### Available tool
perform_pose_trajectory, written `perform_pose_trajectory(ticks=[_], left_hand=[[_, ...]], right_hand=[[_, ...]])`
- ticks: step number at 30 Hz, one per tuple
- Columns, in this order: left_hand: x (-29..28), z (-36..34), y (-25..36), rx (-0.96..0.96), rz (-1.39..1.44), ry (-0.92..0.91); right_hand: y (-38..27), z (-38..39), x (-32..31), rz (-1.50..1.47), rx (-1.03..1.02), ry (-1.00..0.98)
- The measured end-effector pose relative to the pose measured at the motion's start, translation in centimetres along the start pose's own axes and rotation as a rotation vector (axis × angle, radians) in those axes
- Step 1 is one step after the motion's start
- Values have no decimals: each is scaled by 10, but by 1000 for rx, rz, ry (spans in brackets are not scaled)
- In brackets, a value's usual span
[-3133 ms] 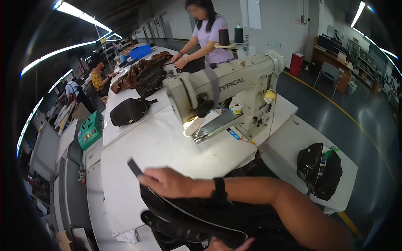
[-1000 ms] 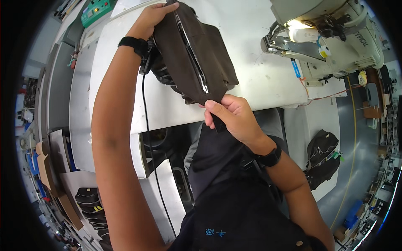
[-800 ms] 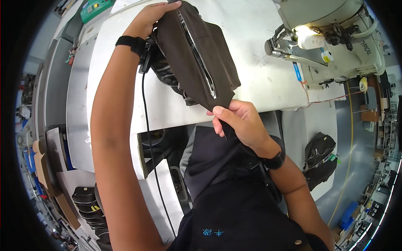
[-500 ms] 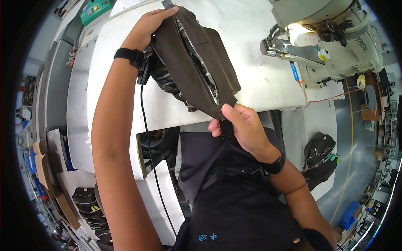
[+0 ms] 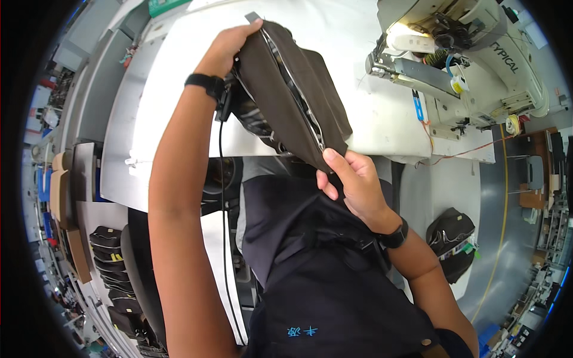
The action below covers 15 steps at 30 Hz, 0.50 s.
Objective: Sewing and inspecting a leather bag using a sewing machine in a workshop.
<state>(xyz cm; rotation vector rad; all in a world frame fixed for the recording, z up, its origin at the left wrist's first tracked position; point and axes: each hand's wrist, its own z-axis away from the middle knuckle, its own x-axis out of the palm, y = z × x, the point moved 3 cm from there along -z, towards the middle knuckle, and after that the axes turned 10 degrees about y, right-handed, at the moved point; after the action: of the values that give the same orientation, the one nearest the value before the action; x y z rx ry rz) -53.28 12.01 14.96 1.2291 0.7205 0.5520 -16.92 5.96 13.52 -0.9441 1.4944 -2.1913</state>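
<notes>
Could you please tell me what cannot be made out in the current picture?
All in the head view:
Brown bag: underside, hidden by its own body.
Left hand: some fingers, hidden by the hand itself and the bag.
Green box and sewing machine: upper parts, cut off by the top edge.

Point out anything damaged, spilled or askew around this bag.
Nothing clearly stands out: the dark brown bag, held between the left hand and right hand, shows no visible tear, only a slightly gaping zipper.
</notes>
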Motion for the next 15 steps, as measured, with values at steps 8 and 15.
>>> perform_pose_trajectory(ticks=[8, 15], left_hand=[[-23, 54, 0, -66, 217, -57], [-32, 73, 15, 96, 117, -152]], right_hand=[[0, 22, -24, 128, 27, 24], [2, 33, -43, 250, 131, -69]])
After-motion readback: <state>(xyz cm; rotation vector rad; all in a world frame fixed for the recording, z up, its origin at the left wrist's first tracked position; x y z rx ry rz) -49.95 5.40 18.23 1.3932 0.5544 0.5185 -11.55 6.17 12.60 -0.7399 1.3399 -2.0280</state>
